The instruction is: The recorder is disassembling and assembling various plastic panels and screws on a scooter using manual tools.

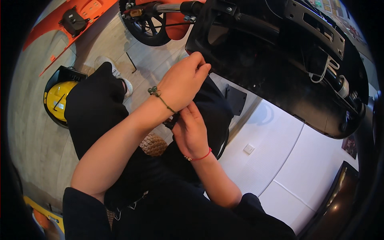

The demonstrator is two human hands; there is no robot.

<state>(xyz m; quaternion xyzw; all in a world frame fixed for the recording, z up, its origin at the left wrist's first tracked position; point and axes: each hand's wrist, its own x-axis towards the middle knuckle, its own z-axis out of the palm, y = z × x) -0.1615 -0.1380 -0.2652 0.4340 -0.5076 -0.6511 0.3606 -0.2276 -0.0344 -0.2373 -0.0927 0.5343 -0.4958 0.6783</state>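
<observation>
My left hand [182,80], with a green cord bracelet [162,98] at the wrist, is closed in front of me, its thumb on top. It is near the edge of a large black vehicle panel [256,68]; anything inside its curled fingers is hidden. Below it, my right hand [192,130], wearing a red bracelet [200,156], reaches up under the left wrist. Its fingers lie close together, and a small dark object [172,121] shows beside its palm, mostly covered.
A black wheel [150,30] stands behind. Orange panel [60,32] lies far left. On the floor are a thin L-shaped rod [131,63] and a yellow rounded thing [60,98] in a black shell. A woven seat [154,145] shows between my legs; a white wall [272,144] is at right.
</observation>
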